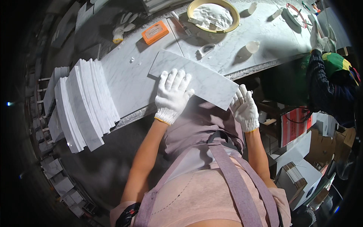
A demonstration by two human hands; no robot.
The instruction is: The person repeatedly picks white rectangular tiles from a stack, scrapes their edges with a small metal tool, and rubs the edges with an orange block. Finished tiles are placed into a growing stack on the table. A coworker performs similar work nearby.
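A pale grey-veined marble tile (pixel 206 77), long and rectangular, lies slantwise on the marble-topped bench, its near right part jutting past the front edge. My left hand (pixel 172 94), in a white knit glove, rests flat on the tile's left part with its fingers spread. At the right end of the tile is my right hand (pixel 245 109), gloved the same way. Its fingers stretch along the short edge and touch it; their undersides are hidden.
Stacked marble strips (pixel 87 102) stand at left. On the bench (pixel 124 83) are an orange box (pixel 155 33), a yellow-rimmed basin of white powder (pixel 213 17), a small bottle (pixel 252 47) and a loose glove (pixel 124 28). Another person (pixel 329 79) works at far right, near cartons (pixel 321 147).
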